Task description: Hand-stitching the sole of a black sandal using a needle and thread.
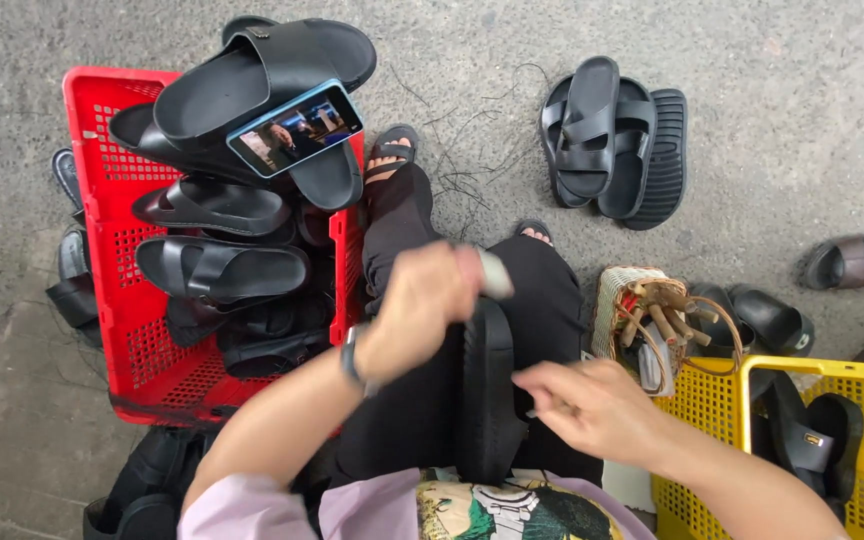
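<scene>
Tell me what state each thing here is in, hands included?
Left hand: gripping the top of the black sandal, a small pale thing in its fingers.
Right hand: beside the sandal, fingers pinched.
Black sandal: on edge in the lap.
Red crate: piled with sandals.
Phone: screen lit.
Yellow crate: partly filled.

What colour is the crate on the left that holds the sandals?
Red, a perforated plastic crate stacked with black sandals; it shows in the head view.
</scene>
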